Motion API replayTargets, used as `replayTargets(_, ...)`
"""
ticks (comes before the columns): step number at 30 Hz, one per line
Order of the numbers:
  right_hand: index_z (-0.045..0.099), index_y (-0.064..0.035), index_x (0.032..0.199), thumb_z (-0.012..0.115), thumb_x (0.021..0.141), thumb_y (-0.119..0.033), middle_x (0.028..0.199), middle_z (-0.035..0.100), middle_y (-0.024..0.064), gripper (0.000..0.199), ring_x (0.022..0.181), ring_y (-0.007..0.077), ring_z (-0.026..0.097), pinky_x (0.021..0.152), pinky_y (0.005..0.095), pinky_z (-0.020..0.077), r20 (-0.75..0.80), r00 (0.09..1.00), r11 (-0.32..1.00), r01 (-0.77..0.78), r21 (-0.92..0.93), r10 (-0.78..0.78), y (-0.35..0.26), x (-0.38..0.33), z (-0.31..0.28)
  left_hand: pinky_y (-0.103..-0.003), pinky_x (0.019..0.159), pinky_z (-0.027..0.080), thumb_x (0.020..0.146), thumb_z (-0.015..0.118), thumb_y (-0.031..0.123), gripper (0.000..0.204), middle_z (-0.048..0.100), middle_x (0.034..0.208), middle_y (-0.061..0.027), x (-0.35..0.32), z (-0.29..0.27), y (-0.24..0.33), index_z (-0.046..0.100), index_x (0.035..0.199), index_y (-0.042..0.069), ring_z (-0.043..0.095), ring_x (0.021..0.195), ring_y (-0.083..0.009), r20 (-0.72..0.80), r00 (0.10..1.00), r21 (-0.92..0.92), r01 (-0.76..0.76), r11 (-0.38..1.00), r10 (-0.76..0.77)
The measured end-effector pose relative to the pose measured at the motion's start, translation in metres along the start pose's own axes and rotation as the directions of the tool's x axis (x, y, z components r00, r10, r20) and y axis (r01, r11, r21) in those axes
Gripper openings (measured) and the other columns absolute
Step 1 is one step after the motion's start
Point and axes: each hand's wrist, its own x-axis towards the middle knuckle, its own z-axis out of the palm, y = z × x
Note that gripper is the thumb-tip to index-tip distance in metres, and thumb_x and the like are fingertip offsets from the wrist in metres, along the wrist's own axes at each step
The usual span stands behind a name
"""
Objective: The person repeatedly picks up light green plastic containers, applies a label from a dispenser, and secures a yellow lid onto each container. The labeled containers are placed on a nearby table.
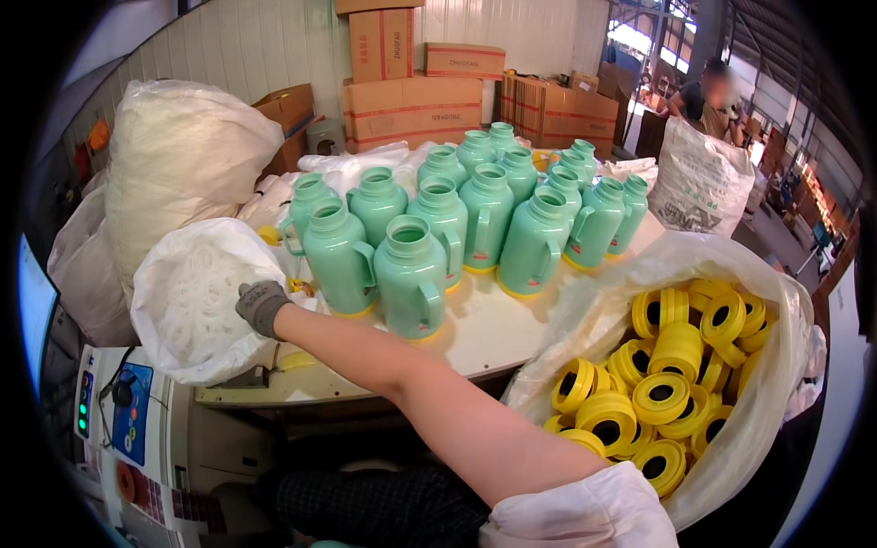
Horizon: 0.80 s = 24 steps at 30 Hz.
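Observation:
My right hand (262, 308), in a grey glove, reaches across to the left at the rim of a white bag (265, 259). Its fingers look curled, and whatever they hold, if anything, is hidden. Pale, translucent ring-like parts (196, 297) fill that bag. Beside my forearm, several mint-green thermos jugs (411, 283) with handles and open necks stand upright on a white table (475, 342); yellow bases show under some. My left hand is out of view.
A clear plastic bag (772, 283) at the right holds several yellow ring-shaped parts (662, 399). A large white sack (187, 155) stands at the left, above a control panel (132, 411). Cardboard boxes (411, 110) are stacked behind; a person (708, 105) is at the far right by another sack (703, 173).

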Motion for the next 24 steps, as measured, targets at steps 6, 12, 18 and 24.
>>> replayTargets(6,0.071,-0.0036,0.106,0.06,0.095,-0.021,0.1,0.074,0.0237,0.023,0.096,0.0422,0.073,0.087,0.0509,0.056,-0.374,0.919,0.885,0.066,0.461,0.126,-0.006,-0.007,-0.003,-0.044,0.093,0.056,0.087,0.09,0.028,0.058,0.068,0.122,-0.0143,0.044,-0.017,0.084,0.06,0.131,0.005,0.067,0.106,-0.0282,-0.109,0.978,-0.096,0.169,0.981,-0.179)
replayTargets(12,0.049,-0.0013,0.14,0.059,0.094,-0.016,0.089,0.072,0.026,0.049,0.09,0.0451,0.072,0.083,0.0519,0.0556,-0.443,0.837,0.765,0.047,0.643,0.321,-0.004,-0.005,-0.004,-0.044,0.094,0.055,0.086,0.09,0.028,0.06,0.068,0.124,-0.0155,0.128,-0.095,0.218,0.06,0.132,0.003,0.066,0.107,-0.0293,-0.183,0.905,-0.319,0.315,0.894,-0.384)
replayTargets(18,0.042,-0.0076,0.149,0.063,0.097,-0.016,0.092,0.069,0.0254,0.057,0.089,0.0443,0.069,0.084,0.0504,0.0544,-0.355,0.926,0.479,0.257,0.839,0.125,-0.09,-0.099,0.002,-0.045,0.096,0.054,0.085,0.091,0.028,0.063,0.067,0.126,-0.0168,0.14,-0.117,0.252,0.061,0.133,0.0,0.066,0.109,-0.0304,-0.174,0.882,-0.441,0.328,0.835,-0.439)
replayTargets(24,0.045,-0.0064,0.147,0.068,0.099,-0.02,0.098,0.07,0.011,0.055,0.079,0.021,0.07,0.07,0.0375,0.0579,0.021,0.921,0.111,-0.069,0.991,0.389,-0.005,-0.213,0.019,-0.044,0.1,0.053,0.083,0.092,0.028,0.065,0.067,0.129,-0.0179,0.13,-0.109,0.237,0.061,0.133,0.0,0.065,0.114,-0.0312,-0.288,0.905,-0.226,0.254,0.941,-0.313)
